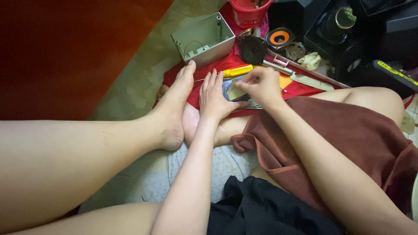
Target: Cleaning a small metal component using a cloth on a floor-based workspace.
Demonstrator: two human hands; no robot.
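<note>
A greenish tiled floor (143,74) carried a red cloth (305,89). On the cloth lay an open grey metal box (204,41), a yellow-handled screwdriver (237,71), a black speaker (252,50) and a red tub (248,13). A pale dotted mat (226,167) lay nearer on the floor.

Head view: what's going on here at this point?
A person sits on the floor working over a red cloth. The left hand steadies a small flat grey part while the right hand pinches at its top. A yellow-handled screwdriver, an open metal box and a black speaker lie beyond.
</note>
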